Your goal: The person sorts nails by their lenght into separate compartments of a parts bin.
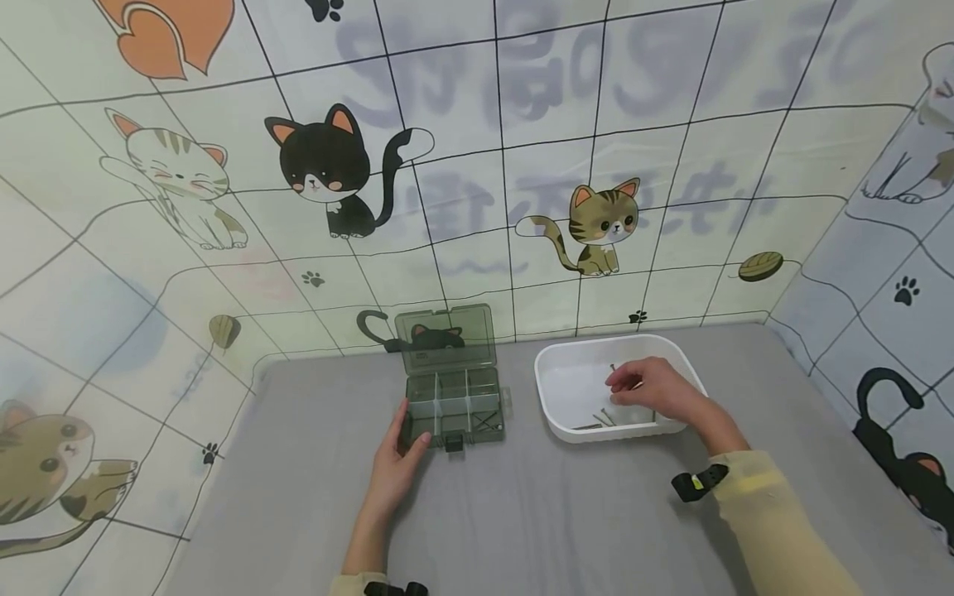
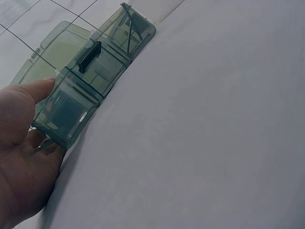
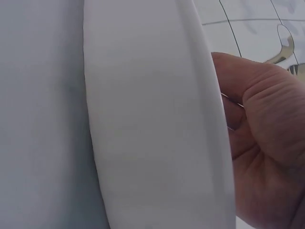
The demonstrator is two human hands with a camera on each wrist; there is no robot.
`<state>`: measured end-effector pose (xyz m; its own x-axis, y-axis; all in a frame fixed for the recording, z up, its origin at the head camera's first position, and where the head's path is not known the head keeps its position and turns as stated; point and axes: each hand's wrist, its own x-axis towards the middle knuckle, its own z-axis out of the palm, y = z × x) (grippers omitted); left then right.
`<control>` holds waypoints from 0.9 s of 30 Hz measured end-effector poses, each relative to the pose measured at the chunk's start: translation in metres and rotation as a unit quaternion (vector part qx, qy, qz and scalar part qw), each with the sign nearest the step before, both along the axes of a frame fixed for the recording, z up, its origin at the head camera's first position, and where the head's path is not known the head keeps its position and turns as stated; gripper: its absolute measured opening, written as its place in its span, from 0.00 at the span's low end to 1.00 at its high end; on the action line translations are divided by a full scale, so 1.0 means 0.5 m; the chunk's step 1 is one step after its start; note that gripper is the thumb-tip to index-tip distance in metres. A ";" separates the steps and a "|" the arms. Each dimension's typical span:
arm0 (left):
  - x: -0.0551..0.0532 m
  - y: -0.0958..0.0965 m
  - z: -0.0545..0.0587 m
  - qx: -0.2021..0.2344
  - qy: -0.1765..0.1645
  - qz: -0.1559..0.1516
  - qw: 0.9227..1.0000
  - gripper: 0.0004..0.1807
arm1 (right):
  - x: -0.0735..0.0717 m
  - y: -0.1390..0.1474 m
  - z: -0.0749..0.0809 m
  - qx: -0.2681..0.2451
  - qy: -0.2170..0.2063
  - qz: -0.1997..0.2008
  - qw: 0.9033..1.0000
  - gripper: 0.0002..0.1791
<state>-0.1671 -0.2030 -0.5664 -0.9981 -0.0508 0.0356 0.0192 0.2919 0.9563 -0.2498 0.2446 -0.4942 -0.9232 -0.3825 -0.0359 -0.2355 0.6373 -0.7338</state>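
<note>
A translucent green compartment box (image 1: 455, 414) stands on the table, its lid (image 1: 450, 339) raised at the back. Long thin metal pieces like screws or nails (image 1: 488, 421) lie crossed in its front right compartment. My left hand (image 1: 395, 455) grips the box's left end, thumb at the front and fingers round the side. Inside the white tray (image 1: 546, 397), more thin metal pieces (image 1: 605, 417) lie near the front wall. Over that tray my right hand (image 1: 656, 389) reaches in with bent fingers. The tray wall (image 3: 147, 114) hides its fingertips in the right wrist view; whether they pinch a piece is unclear.
Grey cloth (image 1: 522, 513) covers the table. A patterned curtain (image 1: 462, 273) with cats and grid lines hangs behind and at both sides. The box's dark front latch (image 1: 454, 443) hangs down. A gap of cloth separates box and tray.
</note>
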 end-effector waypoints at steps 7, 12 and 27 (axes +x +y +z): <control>-0.002 0.000 -0.001 0.004 0.003 -0.003 1.000 0.40 | -0.008 -0.023 -0.012 -0.015 -0.040 0.082 0.996 0.11; -0.001 0.002 0.000 0.002 0.000 0.005 1.000 0.41 | -0.013 -0.033 -0.022 -0.004 -0.044 0.098 0.994 0.08; -0.002 0.002 0.001 0.010 0.003 0.005 1.000 0.41 | -0.017 -0.058 -0.023 0.067 -0.034 0.166 0.983 0.06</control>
